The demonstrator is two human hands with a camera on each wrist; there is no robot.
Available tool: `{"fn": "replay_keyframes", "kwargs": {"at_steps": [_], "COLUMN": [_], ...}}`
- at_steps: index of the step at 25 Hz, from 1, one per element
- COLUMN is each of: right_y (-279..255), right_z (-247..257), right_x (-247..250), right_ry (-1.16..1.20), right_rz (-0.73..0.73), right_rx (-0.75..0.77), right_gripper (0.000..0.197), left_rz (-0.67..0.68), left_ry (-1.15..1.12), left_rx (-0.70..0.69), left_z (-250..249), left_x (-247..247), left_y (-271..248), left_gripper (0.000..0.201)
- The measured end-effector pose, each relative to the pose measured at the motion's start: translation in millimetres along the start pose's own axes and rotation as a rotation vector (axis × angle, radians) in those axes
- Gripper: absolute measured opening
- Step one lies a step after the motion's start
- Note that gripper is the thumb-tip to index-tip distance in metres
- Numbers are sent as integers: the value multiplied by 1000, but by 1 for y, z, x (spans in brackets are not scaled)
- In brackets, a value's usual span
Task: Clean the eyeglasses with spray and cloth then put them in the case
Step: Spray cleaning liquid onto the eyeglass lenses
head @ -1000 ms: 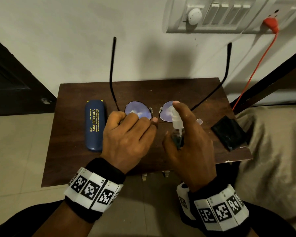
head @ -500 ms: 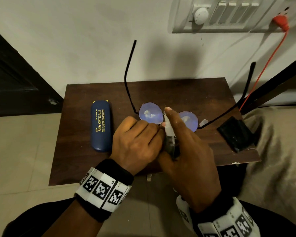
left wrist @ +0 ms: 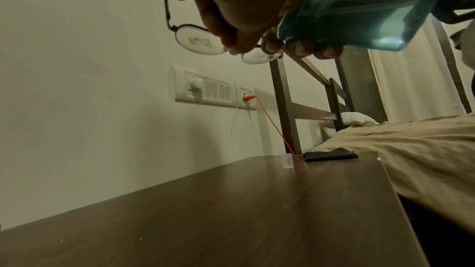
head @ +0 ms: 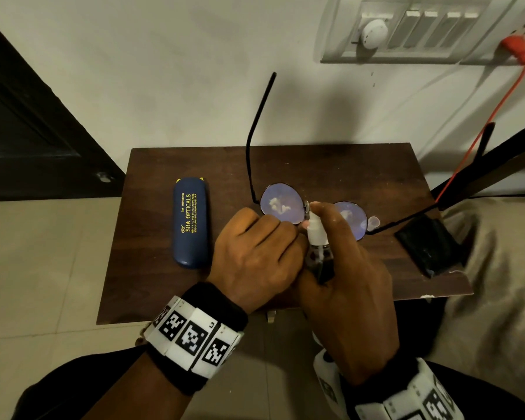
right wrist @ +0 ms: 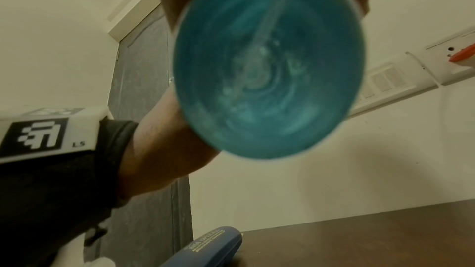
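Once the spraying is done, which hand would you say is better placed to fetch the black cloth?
Probably the right hand: the cloth lies on its side, while the left hand holds the eyeglasses. It must first put down the spray bottle.

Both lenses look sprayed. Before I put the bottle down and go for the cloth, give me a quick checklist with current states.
1. Eyeglasses held by left hand: ok.
2. Spray on both lenses: ok, white patches show.
3. Spray bottle secure in right hand: ok.
4. Bottle cap on the table, ready: ok.
5. Cloth reachable at the table's right edge: ok.
6. Case open for later: not ok, closed.
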State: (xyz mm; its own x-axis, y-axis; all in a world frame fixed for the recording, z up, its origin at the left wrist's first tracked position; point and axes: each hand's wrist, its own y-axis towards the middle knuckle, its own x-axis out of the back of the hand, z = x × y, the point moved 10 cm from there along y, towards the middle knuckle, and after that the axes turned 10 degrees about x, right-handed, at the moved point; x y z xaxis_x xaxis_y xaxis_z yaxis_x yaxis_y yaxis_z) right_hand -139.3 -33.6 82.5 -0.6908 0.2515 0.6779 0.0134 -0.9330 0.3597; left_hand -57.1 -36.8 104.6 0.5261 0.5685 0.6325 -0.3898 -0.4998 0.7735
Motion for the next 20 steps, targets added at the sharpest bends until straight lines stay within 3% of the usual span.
{"fn": "replay_keyframes", "kwargs": {"at_steps": [10,14,20], "right_y": [-2,-1,3], "right_z": [-4,-19,-38], "right_x": [5,8,11], "right_ry": [43,57,60], "right_rz": [-55,-44,-44], "right_rx": [-11,-34,-90], "right_gripper": [78,72,71], "left_rz": [62,150,346], "left_ry": [-43,12,102], "left_rx": [96,145,300], "left_z": [15,30,44], "left_x": [-2,-13,-35], "left_y": [2,1,0], "left_gripper": [14,6,11]}}
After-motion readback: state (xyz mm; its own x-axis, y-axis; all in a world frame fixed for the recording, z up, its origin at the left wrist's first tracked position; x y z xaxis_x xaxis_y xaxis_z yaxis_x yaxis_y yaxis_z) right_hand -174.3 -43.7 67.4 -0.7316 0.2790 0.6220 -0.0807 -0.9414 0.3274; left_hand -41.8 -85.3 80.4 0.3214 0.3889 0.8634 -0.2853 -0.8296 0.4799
